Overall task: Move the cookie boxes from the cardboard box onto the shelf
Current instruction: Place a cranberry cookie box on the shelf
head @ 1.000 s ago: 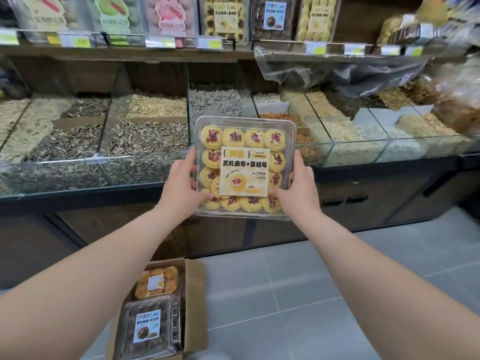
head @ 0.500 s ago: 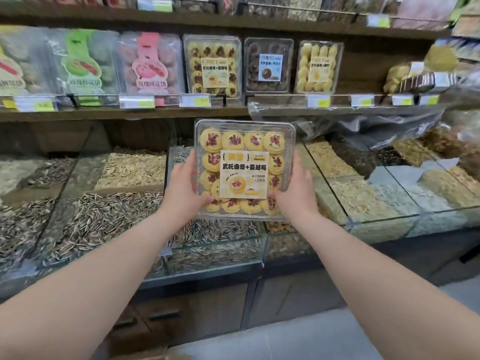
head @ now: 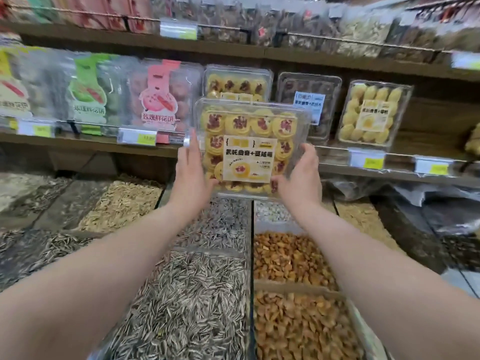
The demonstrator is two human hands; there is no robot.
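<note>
I hold a clear plastic cookie box [head: 250,145] of yellow cookies with red jam centres and a white label, upright, between both hands. My left hand [head: 191,168] grips its left edge and my right hand [head: 301,175] grips its lower right corner. The box is raised in front of the wooden shelf [head: 91,144], just before a matching box [head: 235,83] that stands there. The cardboard box is out of view.
On the shelf stand a pink-labelled box [head: 162,100], a green-labelled box [head: 88,89], a dark cookie box [head: 310,97] and a pale yellow cookie box [head: 372,114]. Below my arms lie open bins of sunflower seeds [head: 192,294] and nuts [head: 293,258].
My hands have carried the cookie box up and forward toward the shelf. The view has risen, so the floor and the cardboard box have dropped out of sight.
</note>
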